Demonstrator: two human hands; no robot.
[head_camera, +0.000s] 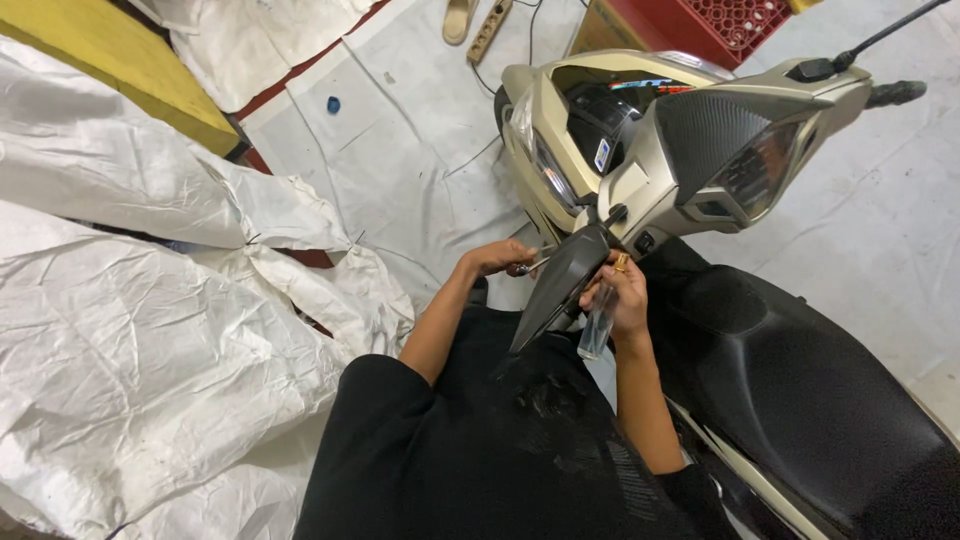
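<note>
I stand beside a beige scooter (640, 150) with a black seat (800, 380). Its dark rear-view mirror (560, 285) hangs on a stem below the handlebar, between my two hands. My left hand (497, 258) is closed on a small metal tool (534, 266) whose tip touches the mirror's left edge. My right hand (626, 293), with a ring on one finger, is at the mirror's right side near the stem and grips a clear plastic piece (598, 328) that looks like a tool handle. What the tool tips meet is hidden behind the mirror.
Crumpled white woven sheets (150, 330) cover the floor at left. At the top left lies a yellow board (130, 60). A red crate (720, 22), a power strip (488, 30) with its cable, a sandal (458, 18) and a blue cap (333, 104) lie beyond the scooter.
</note>
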